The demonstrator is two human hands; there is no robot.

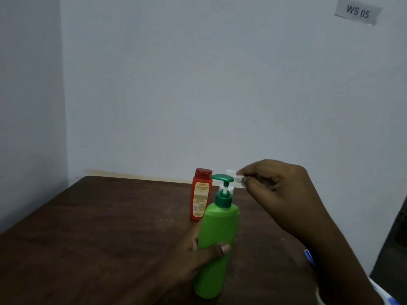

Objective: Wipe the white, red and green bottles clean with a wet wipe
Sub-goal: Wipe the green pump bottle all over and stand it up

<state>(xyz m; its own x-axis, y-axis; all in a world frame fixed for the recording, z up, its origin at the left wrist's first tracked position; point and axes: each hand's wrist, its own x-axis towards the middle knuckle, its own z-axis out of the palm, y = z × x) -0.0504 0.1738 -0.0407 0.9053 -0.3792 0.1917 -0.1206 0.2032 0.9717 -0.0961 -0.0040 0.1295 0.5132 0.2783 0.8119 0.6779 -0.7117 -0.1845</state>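
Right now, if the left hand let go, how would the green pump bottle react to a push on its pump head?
The green bottle is tall and narrow, so it would probably tip. Its rigid-looking plastic seems smooth, perhaps slippery; the left hand grips its body.

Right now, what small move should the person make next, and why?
Probably lower the small white wet wipe, pinched in the right hand, onto the dark green pump head of the tall green plastic bottle. The wipe hangs just beside it, and the left hand grips the bottle's body.

The dark wooden table [99, 227] carries the red bottle [200, 199] standing upright near its far edge.
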